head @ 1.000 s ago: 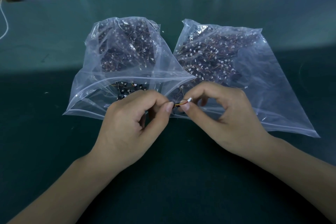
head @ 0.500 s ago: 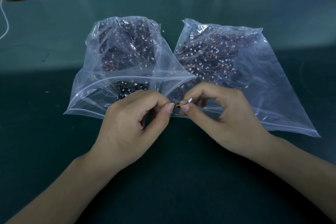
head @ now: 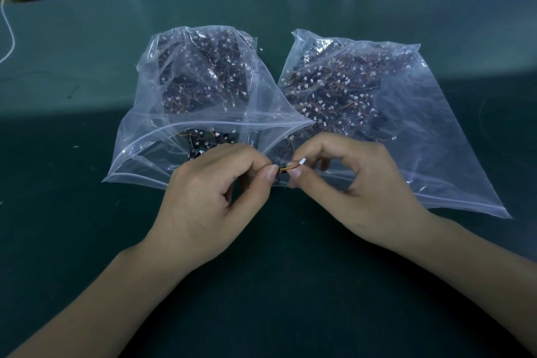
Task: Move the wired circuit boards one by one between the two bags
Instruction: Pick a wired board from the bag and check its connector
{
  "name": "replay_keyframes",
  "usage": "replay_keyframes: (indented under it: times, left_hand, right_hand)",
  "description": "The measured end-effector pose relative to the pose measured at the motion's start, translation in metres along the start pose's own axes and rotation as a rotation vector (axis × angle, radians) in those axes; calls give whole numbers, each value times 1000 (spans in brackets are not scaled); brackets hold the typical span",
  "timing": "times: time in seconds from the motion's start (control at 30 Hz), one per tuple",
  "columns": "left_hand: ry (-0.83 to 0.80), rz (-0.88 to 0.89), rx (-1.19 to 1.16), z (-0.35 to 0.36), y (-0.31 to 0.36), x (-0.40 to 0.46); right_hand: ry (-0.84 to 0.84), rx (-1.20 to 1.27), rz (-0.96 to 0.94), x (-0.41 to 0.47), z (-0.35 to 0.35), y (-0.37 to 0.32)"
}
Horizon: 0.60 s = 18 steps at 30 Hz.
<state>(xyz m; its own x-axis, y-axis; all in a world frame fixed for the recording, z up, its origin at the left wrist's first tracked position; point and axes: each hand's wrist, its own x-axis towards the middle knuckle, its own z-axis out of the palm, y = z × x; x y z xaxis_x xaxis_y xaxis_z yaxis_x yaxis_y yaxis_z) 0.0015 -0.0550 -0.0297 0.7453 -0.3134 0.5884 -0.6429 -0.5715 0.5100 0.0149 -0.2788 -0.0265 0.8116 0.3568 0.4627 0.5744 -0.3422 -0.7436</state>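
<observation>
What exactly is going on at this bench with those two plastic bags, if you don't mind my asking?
A person is sorting small wired circuit boards between two clear zip bags on a green table. Right now the left hand and the right hand together pinch one wired circuit board by its orange lead and white plug, in front of the bag mouths. The left bag gapes open; the right bag lies flatter. Both hold many boards.
</observation>
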Motion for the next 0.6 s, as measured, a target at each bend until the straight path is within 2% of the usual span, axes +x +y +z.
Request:
replay_keyframes:
  times: [0.6]
  left_hand:
    - [-6, 5, -1, 0, -3, -1]
  right_hand:
    - [-12, 2, -28, 1, -1, 1]
